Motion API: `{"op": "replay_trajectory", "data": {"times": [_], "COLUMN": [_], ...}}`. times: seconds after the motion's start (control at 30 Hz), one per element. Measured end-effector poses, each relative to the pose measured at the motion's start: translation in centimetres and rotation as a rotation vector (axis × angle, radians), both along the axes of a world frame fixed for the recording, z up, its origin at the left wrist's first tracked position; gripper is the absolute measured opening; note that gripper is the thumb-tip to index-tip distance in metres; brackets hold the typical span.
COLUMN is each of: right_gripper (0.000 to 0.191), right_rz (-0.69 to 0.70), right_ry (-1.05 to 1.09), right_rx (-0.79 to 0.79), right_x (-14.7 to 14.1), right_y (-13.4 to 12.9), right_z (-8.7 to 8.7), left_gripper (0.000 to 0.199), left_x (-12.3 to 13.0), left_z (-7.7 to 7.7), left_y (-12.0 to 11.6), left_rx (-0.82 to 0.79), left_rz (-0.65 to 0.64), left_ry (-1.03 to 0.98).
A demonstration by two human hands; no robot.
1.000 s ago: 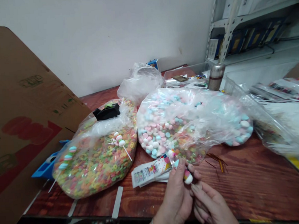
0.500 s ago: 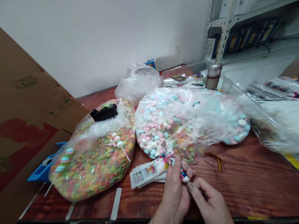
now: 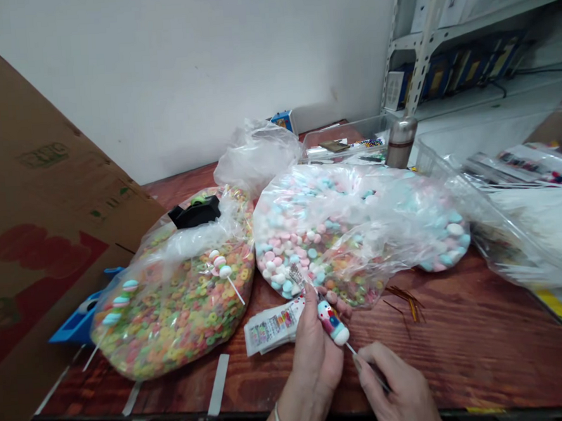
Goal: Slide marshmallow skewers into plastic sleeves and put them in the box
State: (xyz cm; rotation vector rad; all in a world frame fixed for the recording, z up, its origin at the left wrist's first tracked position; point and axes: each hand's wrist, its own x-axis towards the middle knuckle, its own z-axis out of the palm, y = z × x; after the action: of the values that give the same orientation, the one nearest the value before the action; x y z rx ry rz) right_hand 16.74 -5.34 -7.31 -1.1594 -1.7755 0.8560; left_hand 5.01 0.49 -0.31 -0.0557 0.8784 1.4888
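My left hand point(image 3: 318, 345) is closed round a wrapped candy skewer point(image 3: 332, 323), whose printed clear bag sticks out above my fingers. The white stick of that skewer points down to the right, and my right hand point(image 3: 396, 381) pinches its lower part. Just left of my left hand, a stack of printed bags point(image 3: 272, 328) lies on the table. Two unwrapped candy skewers, one on the left point(image 3: 121, 301) and one further right point(image 3: 221, 264), rest on a large bag of ring-shaped candy point(image 3: 183, 318).
A bag of pastel candies point(image 3: 291, 229) lies ahead, with gold twist ties point(image 3: 410, 301) to its front right. A cardboard box point(image 3: 37, 206) stands left, a black tape dispenser point(image 3: 196, 212) on the ring candy, a clear bin point(image 3: 512, 253) right.
The wrapped skewer now shows more fully, with its stick visible. My left hand has shifted slightly left, and my right hand has moved slightly down, gripping the stick.
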Motion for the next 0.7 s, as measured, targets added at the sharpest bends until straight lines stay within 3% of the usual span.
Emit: {"op": "replay_trajectory", "data": {"times": [0.13, 0.23, 0.3, 0.47, 0.6, 0.7], "right_gripper": [0.009, 0.008, 0.012, 0.035, 0.043, 0.043], "right_rz": [-0.103, -0.101, -0.047, 0.031, 0.113, 0.181], "right_ry": [-0.223, -0.259, -0.142, 0.262, 0.635, 0.872], "right_rx": [0.506, 0.55, 0.347, -0.423, -0.806, -1.005], "right_x": [-0.2, -0.5, -0.5, 0.0, 0.0, -0.3], "right_y": [0.2, 0.4, 0.6, 1.0, 1.0, 0.8], "right_z": [-0.7, -0.8, -0.6, 0.4, 0.6, 1.0], "left_gripper": [0.02, 0.027, 0.034, 0.033, 0.023, 0.016], "left_x": [0.0, 0.7, 1.2, 0.3, -1.1, -1.4], "left_z": [0.1, 0.0, -0.2, -0.7, -0.8, -0.6], "left_y": [0.1, -0.2, -0.5, -0.7, 0.0, 0.4], "left_rx": [-0.016, -0.018, -0.021, -0.008, 0.045, 0.042], "left_rz": [0.007, 0.012, -0.02, -0.043, 0.005, -0.014], "left_ry": [-0.005, 0.049, 0.053, -0.006, 0.052, -0.021]}}
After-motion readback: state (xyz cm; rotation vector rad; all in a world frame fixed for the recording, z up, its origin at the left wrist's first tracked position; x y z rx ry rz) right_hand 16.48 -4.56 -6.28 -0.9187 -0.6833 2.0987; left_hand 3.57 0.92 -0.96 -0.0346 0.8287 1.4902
